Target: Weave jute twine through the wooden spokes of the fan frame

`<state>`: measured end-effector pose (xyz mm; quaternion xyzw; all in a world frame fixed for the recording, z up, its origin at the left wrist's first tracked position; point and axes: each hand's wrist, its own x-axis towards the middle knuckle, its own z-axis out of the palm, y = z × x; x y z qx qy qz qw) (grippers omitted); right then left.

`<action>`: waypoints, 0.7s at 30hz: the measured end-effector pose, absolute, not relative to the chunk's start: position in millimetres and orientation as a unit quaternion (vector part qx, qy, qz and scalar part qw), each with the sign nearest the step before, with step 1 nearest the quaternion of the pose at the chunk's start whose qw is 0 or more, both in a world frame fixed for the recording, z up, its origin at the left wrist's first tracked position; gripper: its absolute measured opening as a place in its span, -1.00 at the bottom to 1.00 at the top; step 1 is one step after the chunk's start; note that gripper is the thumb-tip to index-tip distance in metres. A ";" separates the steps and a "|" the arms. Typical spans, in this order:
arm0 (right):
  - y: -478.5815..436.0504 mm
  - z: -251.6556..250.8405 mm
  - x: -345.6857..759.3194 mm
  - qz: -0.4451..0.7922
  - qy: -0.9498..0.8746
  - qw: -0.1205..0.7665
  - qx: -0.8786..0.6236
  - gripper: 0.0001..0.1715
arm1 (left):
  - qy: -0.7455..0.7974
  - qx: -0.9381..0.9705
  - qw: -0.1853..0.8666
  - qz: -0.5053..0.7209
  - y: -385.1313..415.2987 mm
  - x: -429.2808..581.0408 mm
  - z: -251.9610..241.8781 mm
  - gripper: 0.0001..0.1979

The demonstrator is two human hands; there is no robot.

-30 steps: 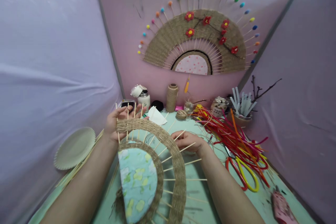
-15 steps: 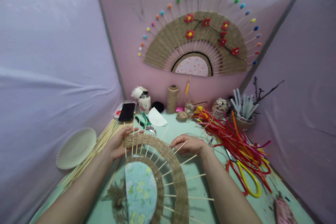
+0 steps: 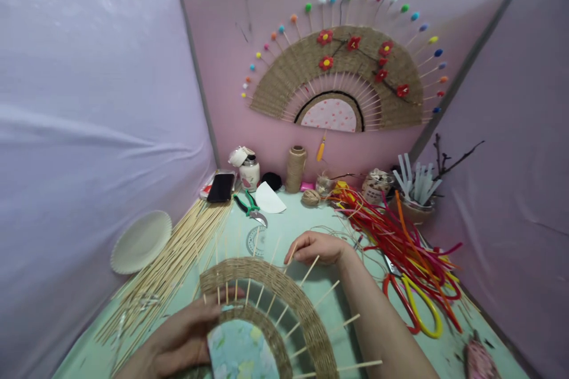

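A half-round woven fan of brown twine on thin wooden sticks lies low in front of me, with a blue-green patterned cloth half-circle at its centre. My left hand grips the fan's left side near the cloth, the fingers partly behind the sticks. Beyond the outer woven band, my right hand is closed in a pinch beside a stick tip, apparently on thin twine. Loose twine loops behind this hand. The fan's lower part is cut off by the frame.
Bamboo sticks and a pale scalloped plate lie left. Green-handled pruners, a protractor and a twine spool are ahead. Red-and-yellow scissors lie right, by colourful pipe cleaners. A finished fan hangs behind.
The fan has come lower and nearer, tilting, with my left hand moving down along its left side. My right hand stays nearly in place, now farther from the woven band.
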<state>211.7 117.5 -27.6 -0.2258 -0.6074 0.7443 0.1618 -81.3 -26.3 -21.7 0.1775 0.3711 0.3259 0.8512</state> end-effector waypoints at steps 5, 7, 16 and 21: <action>117.0 -23.4 216.8 0.728 -0.616 0.162 -0.254 -0.62 | 0.373 0.234 0.832 0.336 -50.1 -76.1 -30.3 -0.50; 117.8 -19.9 221.7 0.716 -0.618 0.172 -0.276 -0.62 | 0.409 0.256 0.801 0.354 -47.2 -73.1 -26.3 -0.56; 112.5 11.4 248.4 0.674 -0.537 0.437 -0.256 -0.65 | 0.421 0.304 0.723 0.455 31.2 -45.5 31.8 -0.78; 105.9 27.3 258.2 0.601 -0.596 0.434 -0.310 -0.67 | 0.408 0.274 0.708 0.508 50.0 -21.8 21.9 -0.86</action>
